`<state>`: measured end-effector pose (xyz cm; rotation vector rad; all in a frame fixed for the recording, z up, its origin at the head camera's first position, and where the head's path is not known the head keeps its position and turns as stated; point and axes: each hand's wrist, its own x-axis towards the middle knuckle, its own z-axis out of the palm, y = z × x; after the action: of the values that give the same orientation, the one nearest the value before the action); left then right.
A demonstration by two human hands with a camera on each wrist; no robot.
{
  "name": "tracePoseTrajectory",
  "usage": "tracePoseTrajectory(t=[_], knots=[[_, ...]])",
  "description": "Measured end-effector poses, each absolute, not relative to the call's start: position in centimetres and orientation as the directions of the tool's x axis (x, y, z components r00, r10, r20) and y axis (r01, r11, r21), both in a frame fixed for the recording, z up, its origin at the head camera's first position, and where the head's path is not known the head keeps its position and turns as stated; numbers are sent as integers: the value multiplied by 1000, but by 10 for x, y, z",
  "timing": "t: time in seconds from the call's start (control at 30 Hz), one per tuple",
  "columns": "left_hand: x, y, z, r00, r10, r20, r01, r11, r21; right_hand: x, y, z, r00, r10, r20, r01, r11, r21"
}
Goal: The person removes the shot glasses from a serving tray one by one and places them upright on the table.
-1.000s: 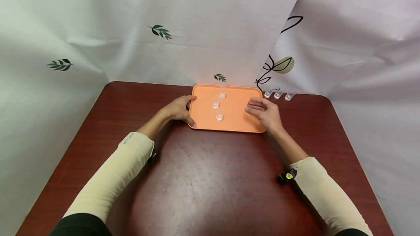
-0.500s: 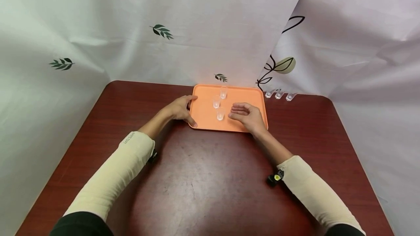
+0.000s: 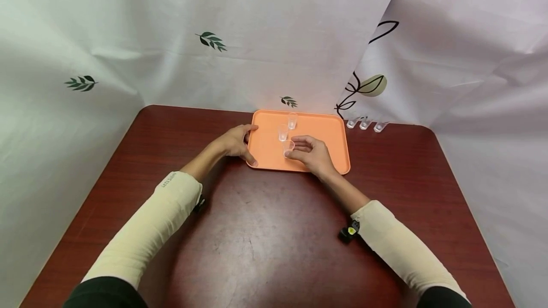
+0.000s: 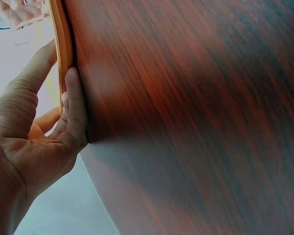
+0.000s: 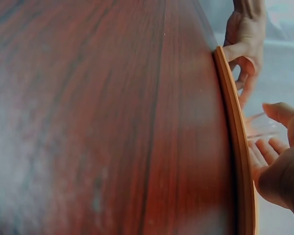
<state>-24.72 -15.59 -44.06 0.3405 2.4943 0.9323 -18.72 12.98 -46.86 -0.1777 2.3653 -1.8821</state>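
From your head view, the nearest cup [image 3: 288,147] is half covered by the fingers [image 3: 295,152] of your right hand [image 3: 311,154], so you cannot tell whether they grip it or only touch it. Your right wrist view shows that cup [image 5: 258,126] only as a faint blur past the tray [image 5: 233,142] rim, and the picture's edge cuts off most of the hand [image 5: 279,161]. The three small cups [image 3: 364,123] by the curtain are too small to make out.

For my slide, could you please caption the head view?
Left hand steadies orange tray; right hand reaches nearest cup.
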Motion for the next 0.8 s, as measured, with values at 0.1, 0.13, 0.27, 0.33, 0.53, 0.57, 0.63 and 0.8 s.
tracePoseTrajectory(t=[0.1,0.13,0.27,0.33,0.53,0.57,0.63,0.8], knots=[[-248,-156,-441,-866,377,-327,73,744,664,-187,127,-469,-987,-160,-8,-31,237,-971],[-248,-156,-441,-866,378,-327,75,746,662,-187,127,-469,-987,-160,-7,-32,238,-971],[-249,-156,-442,-866,377,-328,80,753,653,-187,125,-468,-988,-157,-9,-30,240,-970],[-249,-156,-442,-865,377,-331,79,754,652,-187,125,-469,-988,-154,-9,-28,237,-971],[-249,-155,-440,-865,376,-333,71,748,659,-186,125,-469,-990,-139,-7,-27,245,-969],[-249,-155,-440,-865,375,-333,69,746,663,-186,125,-469,-991,-136,-9,-25,246,-969],[-248,-155,-440,-863,378,-334,71,746,662,-185,126,-469,-991,-131,-12,-20,241,-970],[-248,-157,-440,-861,382,-335,76,749,658,-184,129,-467,-991,-134,-10,-20,222,-975]])
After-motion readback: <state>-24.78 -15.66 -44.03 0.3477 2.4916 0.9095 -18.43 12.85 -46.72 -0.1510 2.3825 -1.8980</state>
